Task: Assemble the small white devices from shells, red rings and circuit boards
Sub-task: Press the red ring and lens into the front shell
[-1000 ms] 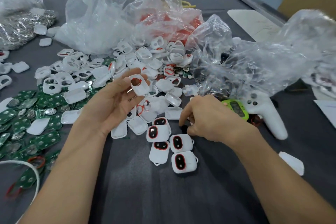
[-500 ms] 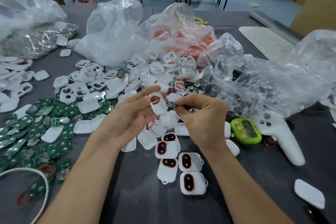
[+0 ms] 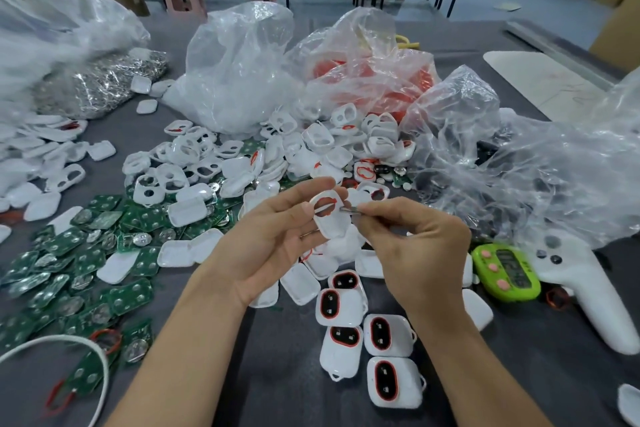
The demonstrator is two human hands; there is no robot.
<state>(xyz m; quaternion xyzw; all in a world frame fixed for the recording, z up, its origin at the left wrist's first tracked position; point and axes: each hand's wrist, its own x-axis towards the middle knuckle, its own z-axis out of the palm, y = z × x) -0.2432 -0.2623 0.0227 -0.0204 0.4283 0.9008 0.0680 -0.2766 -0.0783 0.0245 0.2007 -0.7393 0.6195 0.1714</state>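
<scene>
Small dark thin part [image 3: 348, 209] pinched at right hand [image 3: 415, 253] fingertips: too small and blurred to identify.
White oval-windowed plastic shell [image 3: 334, 227]: left edge hidden under left hand [image 3: 270, 246] thumb.
White cable loop [image 3: 62, 340]: cut off by left and bottom edges.
Crinkled clear plastic bag [image 3: 363, 45]: red contents indistinct through film.

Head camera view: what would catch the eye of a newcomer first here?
First the two hands in the centre: the left hand holds a white shell with a red ring, and the right hand pinches a small thin part at its opening. Just below them a cluster of finished white devices lies on the grey table, and green circuit boards cover the left side.
</scene>
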